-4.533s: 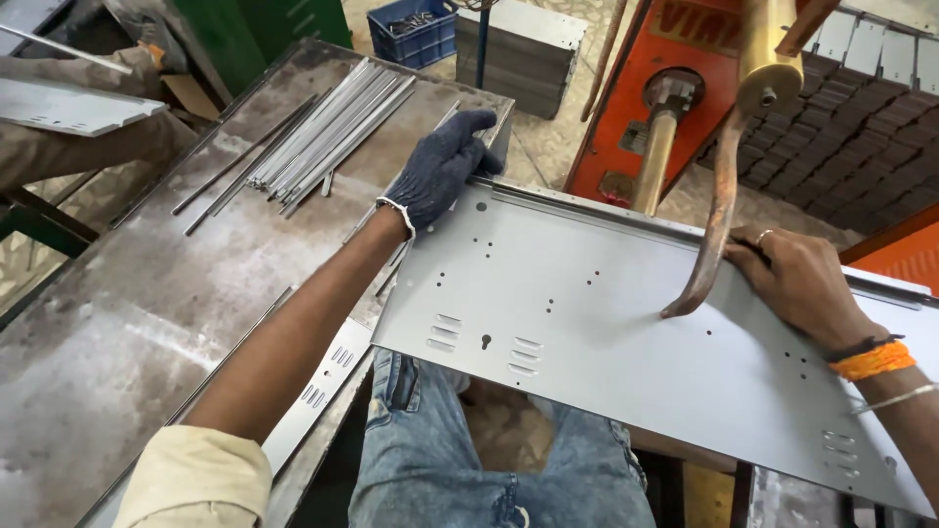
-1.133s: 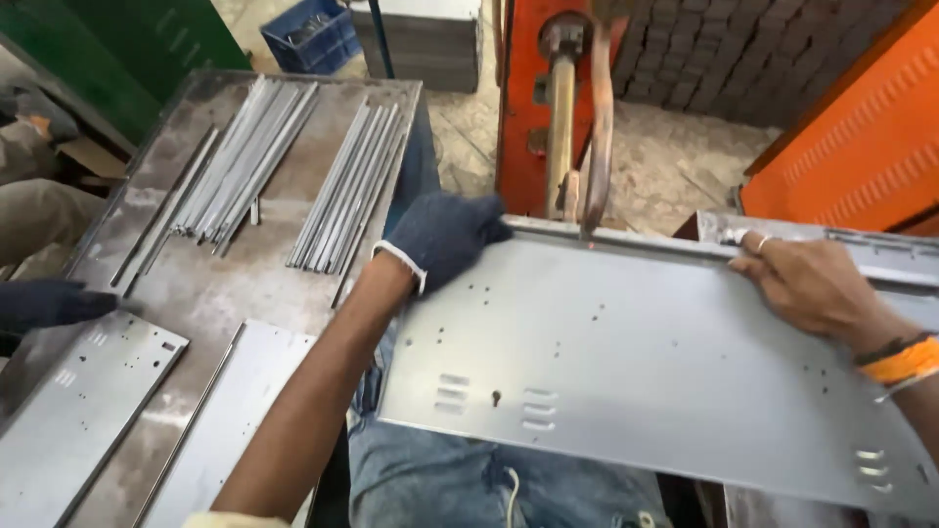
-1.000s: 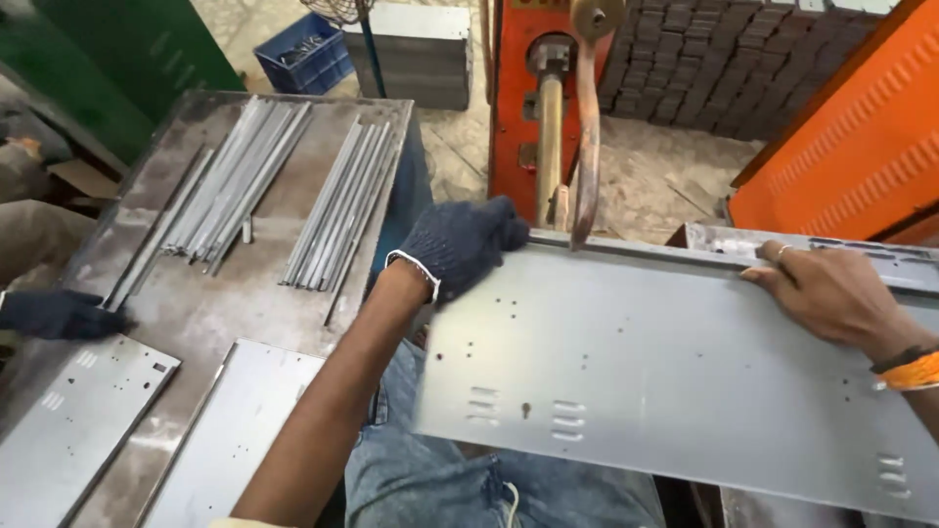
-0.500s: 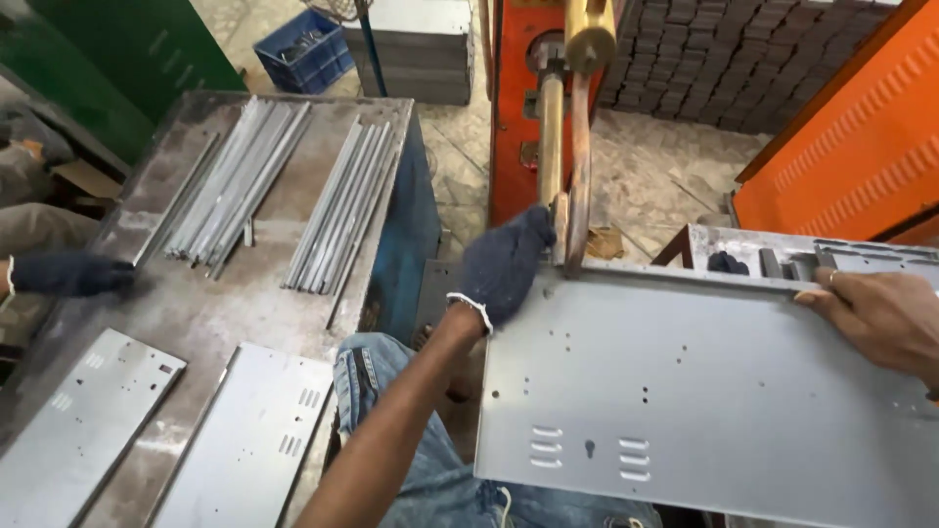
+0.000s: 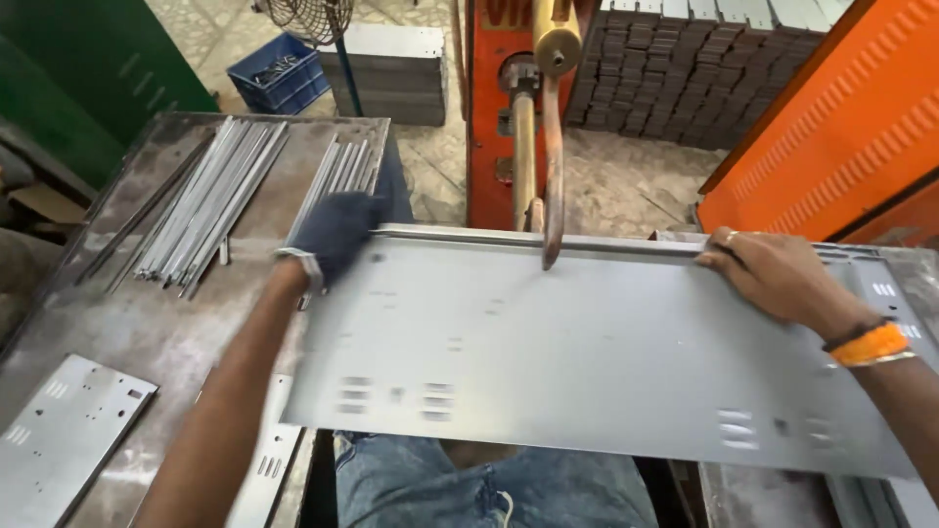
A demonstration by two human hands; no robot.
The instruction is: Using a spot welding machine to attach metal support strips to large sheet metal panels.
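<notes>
both hands grip one grey sheet-metal panel (image 5: 587, 342) at its far flanged edge: the gloved left hand (image 5: 337, 235) has its fingers closed over the left corner, the bare right hand (image 5: 773, 274) has its fingers curled over the right end. the panel lies flat over the person's lap, beside the tabletop (image 5: 147, 323), its far edge under the curved copper electrode arm (image 5: 554, 166). thin metal strips (image 5: 205, 215) lie on the tabletop.

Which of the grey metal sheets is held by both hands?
The large sheet under the curved copper arm: gloved left hand and bare right hand hold its far edge. The smaller sheets lie untouched.
</notes>
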